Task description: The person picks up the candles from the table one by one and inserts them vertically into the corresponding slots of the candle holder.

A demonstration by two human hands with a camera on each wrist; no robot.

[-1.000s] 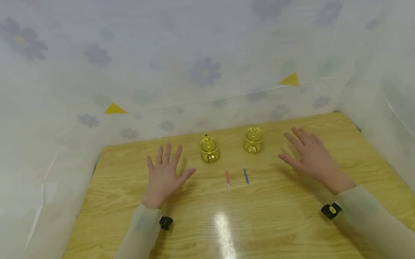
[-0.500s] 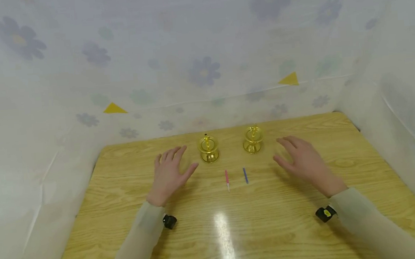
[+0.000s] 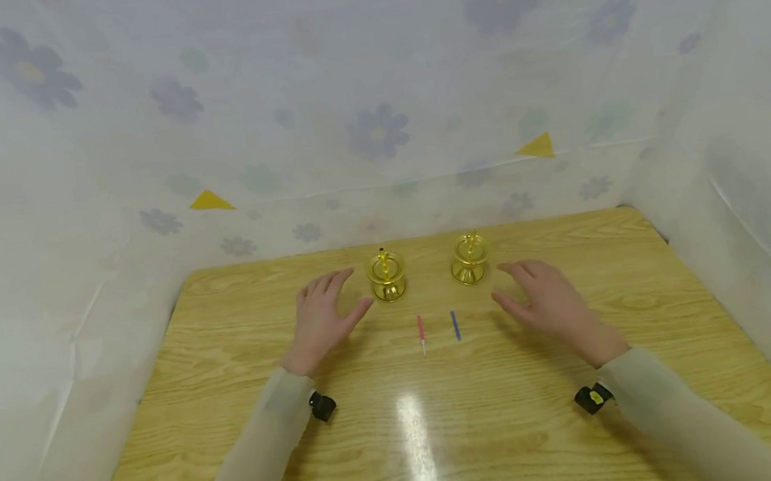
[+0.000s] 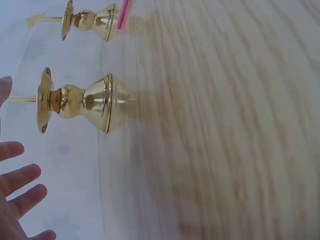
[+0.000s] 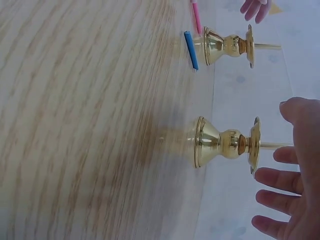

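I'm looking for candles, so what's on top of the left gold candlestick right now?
Nothing sits on the left gold candlestick: only its bare spike stands above the dish. The pink candle and blue candle lie on the table before it. The dish's underside is hidden.

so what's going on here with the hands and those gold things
A person holds both hands open over a wooden table, gripping nothing. The left hand is beside the left candlestick, the right hand beside the right candlestick. A pink candle and a blue candle lie between them, untouched.
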